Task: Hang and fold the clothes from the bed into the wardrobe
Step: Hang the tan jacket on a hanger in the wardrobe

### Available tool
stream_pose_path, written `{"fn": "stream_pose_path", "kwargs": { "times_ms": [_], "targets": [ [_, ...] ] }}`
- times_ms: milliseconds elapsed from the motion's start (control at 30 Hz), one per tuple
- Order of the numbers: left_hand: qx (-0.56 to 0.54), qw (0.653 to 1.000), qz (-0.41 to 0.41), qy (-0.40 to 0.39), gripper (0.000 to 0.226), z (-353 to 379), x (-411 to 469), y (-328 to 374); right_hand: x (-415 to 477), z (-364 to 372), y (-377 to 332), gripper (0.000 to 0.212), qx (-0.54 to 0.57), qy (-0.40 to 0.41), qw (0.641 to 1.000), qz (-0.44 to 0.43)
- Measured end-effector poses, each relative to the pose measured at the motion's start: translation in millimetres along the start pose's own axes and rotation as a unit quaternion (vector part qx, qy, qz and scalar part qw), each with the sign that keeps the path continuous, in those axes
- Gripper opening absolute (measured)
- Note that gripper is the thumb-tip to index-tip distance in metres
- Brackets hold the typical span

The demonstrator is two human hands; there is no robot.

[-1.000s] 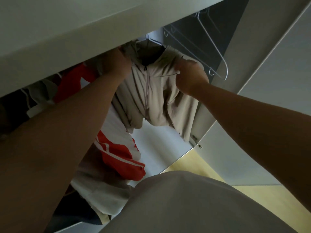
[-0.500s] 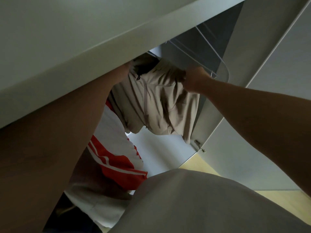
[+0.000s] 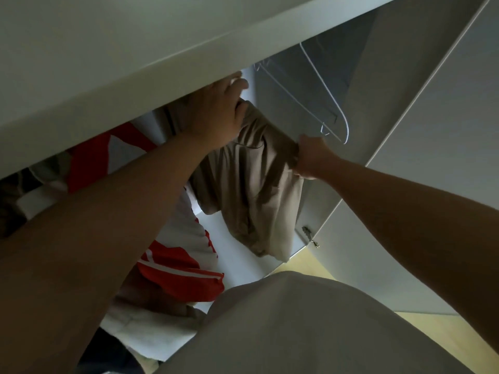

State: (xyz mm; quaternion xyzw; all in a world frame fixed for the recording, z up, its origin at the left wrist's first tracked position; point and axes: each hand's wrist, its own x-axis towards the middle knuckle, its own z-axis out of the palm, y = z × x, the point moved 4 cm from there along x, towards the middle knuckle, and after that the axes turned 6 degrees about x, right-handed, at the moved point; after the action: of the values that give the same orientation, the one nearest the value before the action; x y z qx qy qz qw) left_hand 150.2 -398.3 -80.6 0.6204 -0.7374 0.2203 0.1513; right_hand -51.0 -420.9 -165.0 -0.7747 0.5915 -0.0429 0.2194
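A beige zip jacket (image 3: pixel 251 195) hangs inside the wardrobe, bunched and twisted, its lower end drooping. My left hand (image 3: pixel 216 112) is at the jacket's top, just under the shelf edge, closed over the collar area with the fingertips stretched upward. Whatever it hangs from is hidden behind that hand. On the jacket's right side, my right hand (image 3: pixel 310 157) is clenched on a fold of the fabric and draws it taut.
A white shelf (image 3: pixel 135 49) juts out overhead. Empty white wire hangers (image 3: pixel 329 103) hang right of the jacket. A red-and-white garment (image 3: pixel 178 268) and other clothes hang at the left. The open wardrobe door (image 3: pixel 437 125) stands at the right over a yellowish floor (image 3: pixel 310 265).
My left hand has come out from behind the shelf edge onto the jacket's top. The jacket has twisted and bunched, its zip front no longer showing, while my right hand keeps gripping its right side.
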Motion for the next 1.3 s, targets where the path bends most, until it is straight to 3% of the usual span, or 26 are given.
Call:
{"fn": "stream_pose_path", "kwargs": {
  "times_ms": [67,167,267,333,400,500,567,667,833,967,1033,1133,1200,1300],
  "targets": [
    [0.041,0.998,0.037,-0.042,0.037,8.7,3.2,9.2,-4.0,-2.3,5.8,0.031,0.000,0.004,1.000,0.004],
    [0.057,0.989,0.018,-0.133,0.046,22.4,8.5,4.9,-7.7,-7.3,8.8,0.031,-0.007,-0.036,0.999,0.001],
    [0.067,0.989,0.028,-0.130,0.055,20.9,8.5,5.6,-8.0,-21.4,11.8,0.017,0.007,-0.128,0.991,0.028],
    [0.064,0.991,0.017,-0.112,0.054,18.0,10.3,2.9,-7.2,-39.7,13.1,0.007,-0.017,-0.144,0.989,0.034],
    [0.058,0.993,0.010,-0.103,0.052,16.5,9.0,-0.2,-5.1,-59.8,11.4,0.009,-0.118,-0.139,0.983,0.015],
    [0.040,0.995,0.017,-0.091,0.057,16.4,6.8,-0.9,2.5,-84.9,12.2,0.011,-0.197,-0.061,0.978,-0.009],
    [0.027,0.996,0.013,-0.081,0.061,14.6,8.1,1.4,7.1,-86.3,15.4,0.023,-0.215,-0.021,0.976,-0.026],
    [0.037,0.997,0.020,-0.065,0.059,12.5,9.6,10.8,0.1,-64.3,22.4,0.030,-0.231,-0.031,0.971,-0.046],
    [0.039,0.997,-0.013,-0.069,0.059,15.9,12.5,13.6,2.4,-42.4,12.5,0.030,-0.074,0.024,0.995,-0.062],
    [0.045,0.997,-0.023,-0.063,0.058,13.8,13.6,13.8,-8.0,-34.1,-20.2,0.031,0.105,0.074,0.983,-0.131],
    [0.005,0.998,-0.028,-0.058,0.051,11.1,12.9,11.8,-10.9,-28.8,-31.6,0.033,0.102,0.062,0.980,-0.160],
    [-0.152,0.981,-0.121,0.005,0.037,-1.6,4.8,-0.9,-8.8,-28.9,-35.2,0.035,0.044,0.054,0.989,-0.130],
    [-0.144,0.967,-0.203,0.060,0.039,-8.2,-5.6,-14.8,-8.1,-30.2,-35.8,0.042,0.016,0.054,0.992,-0.110],
    [-0.117,0.932,-0.338,0.065,0.043,-5.4,-20.0,-43.6,-4.0,-29.6,-40.0,0.042,0.019,0.049,0.994,-0.092]
  ]
}}
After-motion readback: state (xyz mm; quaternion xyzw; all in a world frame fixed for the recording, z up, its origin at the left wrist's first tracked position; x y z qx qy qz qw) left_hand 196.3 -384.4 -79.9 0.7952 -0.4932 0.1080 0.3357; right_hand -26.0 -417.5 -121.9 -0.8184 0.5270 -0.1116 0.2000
